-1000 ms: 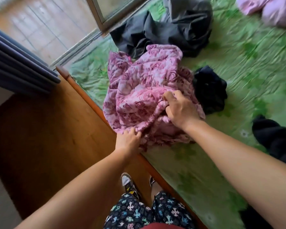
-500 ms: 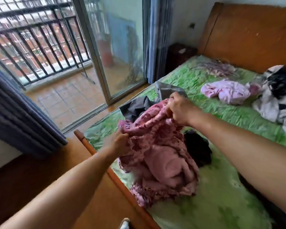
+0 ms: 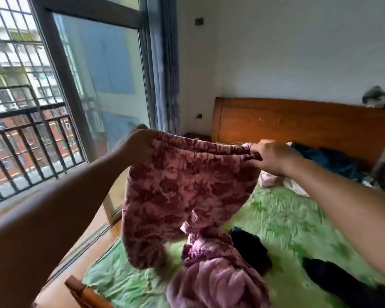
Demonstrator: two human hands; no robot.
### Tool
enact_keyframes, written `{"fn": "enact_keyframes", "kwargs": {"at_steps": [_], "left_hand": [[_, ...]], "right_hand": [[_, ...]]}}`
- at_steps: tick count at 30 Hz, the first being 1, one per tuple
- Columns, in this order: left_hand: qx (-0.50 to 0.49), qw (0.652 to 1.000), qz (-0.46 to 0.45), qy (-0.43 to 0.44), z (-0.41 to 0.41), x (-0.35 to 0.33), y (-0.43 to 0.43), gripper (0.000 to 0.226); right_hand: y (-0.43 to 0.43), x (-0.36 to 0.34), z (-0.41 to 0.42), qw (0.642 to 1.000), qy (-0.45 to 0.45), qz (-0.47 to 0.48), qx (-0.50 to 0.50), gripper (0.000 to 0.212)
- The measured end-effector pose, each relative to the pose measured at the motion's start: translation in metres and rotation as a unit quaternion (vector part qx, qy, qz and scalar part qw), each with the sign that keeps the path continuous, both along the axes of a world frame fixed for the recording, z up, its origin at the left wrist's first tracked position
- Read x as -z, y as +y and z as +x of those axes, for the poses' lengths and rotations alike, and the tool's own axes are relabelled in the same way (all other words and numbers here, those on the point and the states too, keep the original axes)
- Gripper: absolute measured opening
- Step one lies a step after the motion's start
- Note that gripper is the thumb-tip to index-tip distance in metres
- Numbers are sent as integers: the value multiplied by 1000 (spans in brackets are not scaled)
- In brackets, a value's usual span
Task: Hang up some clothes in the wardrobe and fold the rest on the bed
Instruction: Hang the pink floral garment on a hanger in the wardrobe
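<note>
In the head view both bare arms reach forward and up from the lower corners, the forearms large and blurred near the lens. The left hand (image 3: 140,143) is raised in front of the glass door (image 3: 102,74), its fingers curled round the left end of the waistband (image 3: 200,145) of the pink flowered trousers (image 3: 182,187). The fingertips are hidden behind the cloth, so only the back of the hand and the knuckles show. The right hand (image 3: 272,157) is at about the same height, over the middle of the bed (image 3: 287,218), and pinches the right end of the waistband, the fingers bunched on the fabric. The waistband is stretched between the two hands and sags a little. The trousers hang from it above the bed's near end. One leg dangles free at the left, its hem smeared by motion blur. The other leg lies bunched on the green cover, its paler fleecy side showing, and runs out of the bottom edge. A black garment (image 3: 251,252) lies just beside that heap, partly behind it. Another dark garment (image 3: 333,278) lies further right, cut off by the right arm. Near the headboard (image 3: 298,127), behind the right hand, are a pale pink piece (image 3: 267,178) and dark blue clothes (image 3: 329,158), both half hidden by the hand and wrist and too blurred to name. A grey lump (image 3: 376,98) on top of the headboard cannot be made out. Only a corner of the footboard (image 3: 85,294) shows at the bottom.
</note>
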State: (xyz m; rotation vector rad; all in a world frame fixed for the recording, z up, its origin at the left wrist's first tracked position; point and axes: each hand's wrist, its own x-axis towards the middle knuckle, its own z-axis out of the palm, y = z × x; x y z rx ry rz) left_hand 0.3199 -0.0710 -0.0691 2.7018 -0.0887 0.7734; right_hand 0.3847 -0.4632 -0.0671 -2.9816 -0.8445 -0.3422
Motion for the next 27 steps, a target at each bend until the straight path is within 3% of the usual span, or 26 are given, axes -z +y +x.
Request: {"fn": "enact_keyframes", "kwargs": {"at_steps": [5, 8, 11, 14, 18, 21, 27], "left_hand": [[140, 987, 27, -70, 45, -82, -28, 46], [209, 969, 71, -109, 70, -128, -54, 45], [207, 969, 83, -105, 79, -163, -101, 41], [229, 968, 79, -66, 74, -188, -160, 49], [290, 947, 140, -2, 45, -206, -247, 65], [335, 931, 142, -25, 17, -210, -319, 78], [426, 892, 126, -87, -40, -223, -477, 60]], "right_hand": [[-33, -74, -31, 978, -86, 188, 33, 50], [-62, -115, -53, 965, -114, 232, 52, 38], [-99, -152, -80, 953, -144, 255, 83, 40], [-145, -178, -113, 943, -185, 251, 117, 42], [-216, -186, -163, 935, -225, 206, 183, 42], [-274, -183, -217, 928, -237, 184, 222, 41], [-406, -185, -358, 893, -257, 137, 343, 54]]}}
